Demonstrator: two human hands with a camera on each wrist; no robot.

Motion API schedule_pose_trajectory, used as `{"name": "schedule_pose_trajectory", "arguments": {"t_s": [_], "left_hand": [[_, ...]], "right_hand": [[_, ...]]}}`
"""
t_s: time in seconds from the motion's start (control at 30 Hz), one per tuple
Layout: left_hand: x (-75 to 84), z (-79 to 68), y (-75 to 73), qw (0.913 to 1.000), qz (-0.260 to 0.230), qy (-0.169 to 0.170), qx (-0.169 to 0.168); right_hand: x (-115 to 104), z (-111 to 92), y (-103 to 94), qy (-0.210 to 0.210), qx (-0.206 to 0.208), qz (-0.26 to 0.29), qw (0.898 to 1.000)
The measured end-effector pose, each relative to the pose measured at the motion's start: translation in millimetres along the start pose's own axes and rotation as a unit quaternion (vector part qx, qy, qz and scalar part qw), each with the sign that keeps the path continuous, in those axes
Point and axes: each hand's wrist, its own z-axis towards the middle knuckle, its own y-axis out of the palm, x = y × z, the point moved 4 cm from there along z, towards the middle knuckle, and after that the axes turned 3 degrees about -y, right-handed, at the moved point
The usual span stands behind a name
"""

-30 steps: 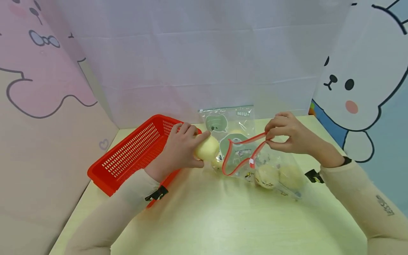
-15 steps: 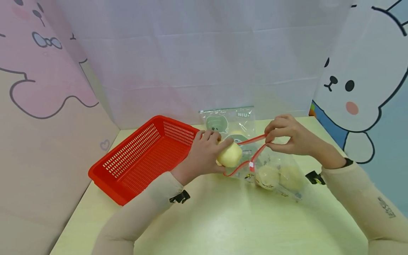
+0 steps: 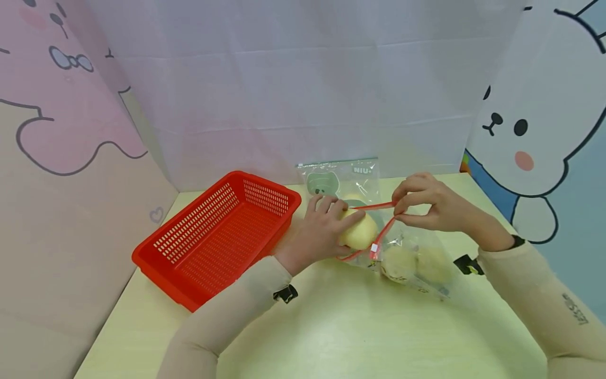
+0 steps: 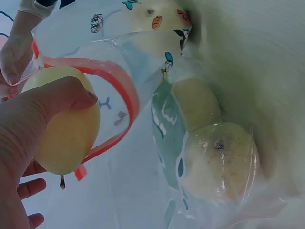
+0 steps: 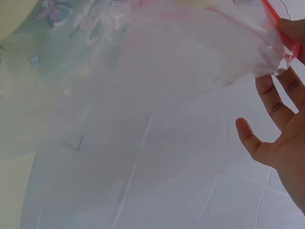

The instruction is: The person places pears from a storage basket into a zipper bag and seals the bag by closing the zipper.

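Note:
My left hand grips a pale yellow pear at the mouth of a clear zip bag with a red zip strip. In the left wrist view, the thumb lies across the pear and its stem points down, in front of the open red rim. My right hand pinches the far side of that red strip, holding the mouth apart. A white slider sits on the strip's near side. Pale round fruit rests inside this bag, seen through the printed plastic.
A red slotted basket stands at the left on the pale wooden table. Behind the hands lies a second clear bag with green prints and a green zip, with pears inside. A white cloth hangs at the back.
My left hand has carried the pear rightward from beside the basket to the red-rimmed mouth. The basket's inside shows more now. My right hand keeps its pinch, almost still.

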Motion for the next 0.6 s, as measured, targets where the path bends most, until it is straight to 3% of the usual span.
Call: {"name": "schedule_pose_trajectory", "arguments": {"t_s": [0.17,0.3,0.47,0.6], "left_hand": [[6.0,1.0,14.3,0.9991,0.015,0.032,0.024],[9.5,0.5,24.8,0.9984,0.016,0.053,-0.013],[12.1,-1.4,35.7,0.9945,0.013,0.057,-0.086],[13.6,-1.8,40.4,0.9922,0.015,0.053,-0.112]], "right_hand": [[0.1,1.1,0.3,-0.002,-0.003,-0.001,1.0],[-0.5,1.8,0.1,-0.005,-0.005,-0.002,1.0],[-1.1,1.8,-2.1,-0.005,-0.006,-0.002,1.0],[-1.1,1.6,-3.5,-0.007,-0.005,-0.002,1.0]]}}
